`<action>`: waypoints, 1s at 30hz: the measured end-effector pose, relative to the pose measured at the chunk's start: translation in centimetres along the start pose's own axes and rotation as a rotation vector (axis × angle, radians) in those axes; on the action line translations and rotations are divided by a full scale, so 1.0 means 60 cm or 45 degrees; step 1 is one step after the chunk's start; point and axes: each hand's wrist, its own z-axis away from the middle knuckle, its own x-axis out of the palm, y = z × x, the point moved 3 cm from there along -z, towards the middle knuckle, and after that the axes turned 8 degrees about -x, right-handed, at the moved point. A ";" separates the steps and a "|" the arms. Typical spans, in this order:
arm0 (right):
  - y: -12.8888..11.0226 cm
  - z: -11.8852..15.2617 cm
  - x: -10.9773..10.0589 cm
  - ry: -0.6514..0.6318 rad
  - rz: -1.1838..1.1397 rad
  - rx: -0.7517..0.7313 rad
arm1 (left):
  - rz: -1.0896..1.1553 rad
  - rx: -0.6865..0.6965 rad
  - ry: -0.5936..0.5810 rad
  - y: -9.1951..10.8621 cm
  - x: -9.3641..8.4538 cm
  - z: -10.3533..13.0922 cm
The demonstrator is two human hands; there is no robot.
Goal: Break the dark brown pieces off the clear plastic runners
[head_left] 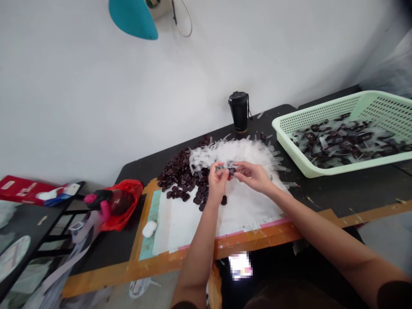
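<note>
In front of me, over the white sheet (247,206), my two hands meet at a small dark brown piece (231,171). My left hand (218,183) pinches it between thumb and fingertips. From the other side, my right hand (252,176) grips its edge with thumb and index finger. Something clear, like a small plastic strip, shows at the fingertips, but its shape is hard to make out. A heap of similar dark pieces (177,174) lies left of my hands. Just beyond them spreads a pile of translucent plastic strips (231,151).
A pale green basket (309,169) at the right holds many dark pieces with clear strips. A black tumbler (238,111) stands by the wall. At the left are a white case (149,229), a red bag (130,201) and a bottle (119,201). Tape (264,241) covers the table's front edge.
</note>
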 end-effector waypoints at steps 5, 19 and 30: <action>-0.009 -0.007 -0.009 -0.045 -0.245 0.045 | -0.368 0.255 -0.225 0.021 0.007 0.009; -0.013 -0.011 -0.023 -0.253 -0.175 -0.058 | -0.735 0.445 -0.128 0.032 0.006 0.018; -0.006 -0.012 -0.035 -0.287 0.018 -0.105 | -0.885 0.595 -0.356 0.039 0.003 0.022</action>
